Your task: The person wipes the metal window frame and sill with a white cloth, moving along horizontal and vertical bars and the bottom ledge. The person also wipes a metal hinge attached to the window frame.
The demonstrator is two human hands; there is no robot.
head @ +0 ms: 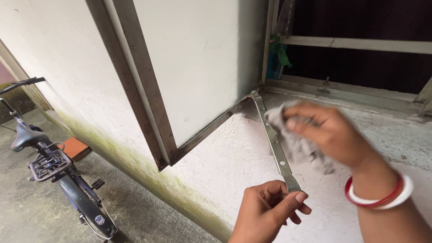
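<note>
Left hand (268, 210) pinching end of stay (273, 139); right hand (330, 133) clutching rag (294, 143), rubbing its middle. Wiping underway, lower part left.

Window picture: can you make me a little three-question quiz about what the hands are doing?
1. True or false: the right hand holds a grey cloth.
2. What does the left hand pinch?
A. the metal window stay
B. a bicycle pedal
C. a bangle
3. What stands by the wall on the left side of the picture?

Key:
1. True.
2. A, at its free end.
3. A bicycle.
</note>
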